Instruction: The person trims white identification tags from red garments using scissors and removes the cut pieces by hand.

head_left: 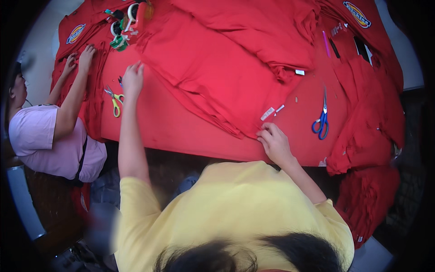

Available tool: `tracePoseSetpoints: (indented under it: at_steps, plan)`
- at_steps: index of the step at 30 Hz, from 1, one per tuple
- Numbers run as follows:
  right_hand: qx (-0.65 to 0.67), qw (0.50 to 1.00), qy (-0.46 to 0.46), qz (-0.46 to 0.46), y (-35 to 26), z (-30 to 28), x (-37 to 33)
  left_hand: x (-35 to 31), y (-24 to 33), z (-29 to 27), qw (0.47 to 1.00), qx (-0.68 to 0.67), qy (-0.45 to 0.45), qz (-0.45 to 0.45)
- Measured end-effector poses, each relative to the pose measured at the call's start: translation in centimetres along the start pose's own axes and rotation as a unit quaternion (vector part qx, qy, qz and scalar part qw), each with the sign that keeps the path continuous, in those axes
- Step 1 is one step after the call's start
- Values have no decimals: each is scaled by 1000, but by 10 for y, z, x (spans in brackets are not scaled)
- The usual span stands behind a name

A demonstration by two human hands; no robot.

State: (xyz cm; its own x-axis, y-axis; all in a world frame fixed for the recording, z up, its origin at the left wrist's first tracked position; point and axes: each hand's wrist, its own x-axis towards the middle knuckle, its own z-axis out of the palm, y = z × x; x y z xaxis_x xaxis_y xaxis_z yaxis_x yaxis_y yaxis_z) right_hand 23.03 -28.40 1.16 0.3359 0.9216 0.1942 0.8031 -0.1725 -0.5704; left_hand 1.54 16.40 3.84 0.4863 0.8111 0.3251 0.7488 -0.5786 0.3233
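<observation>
A red garment [217, 72] lies spread at a slant across the red-covered table [176, 133], and further red cloth is layered over it. My left hand [132, 81] is at its left edge, fingers bent and pinched together at the cloth. Down at the near right corner, my right hand [275, 144] pinches the garment's edge, just below a white label [268, 114]. A second white label [299, 72] shows on the cloth farther up. Yellow-handled scissors [116, 106] rest beside my left forearm. Blue-handled scissors [321, 123] lie right of my right hand.
Tape dispensers [118, 34] stand at the far left of the garment. A pink pen [326, 44] and a black pen [334, 48] lie at the far right. Red garments [362, 113] are heaped along the right edge. On the left, a co-worker [54, 136] handles other red garments.
</observation>
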Motion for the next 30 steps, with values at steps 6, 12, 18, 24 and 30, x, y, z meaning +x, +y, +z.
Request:
tracePoseSetpoints:
  at_steps: [6,12,18,24,30]
  plan:
    - [53,998,22,-20,-2,-22,-16,61,-5,69,993,71,87,-33]
    - [198,980,27,17,-10,-42,16,101,-35,12,997,-34,1,-71]
    - [356,875,266,190,40,-120,102,244,11,-33,787,-597,-133,-74]
    - [284,844,357,281,160,-130,128,215,202,34,889,-367,-272,33]
    - [348,847,245,319,137,-138,62,169,191,127,974,86,-169,122]
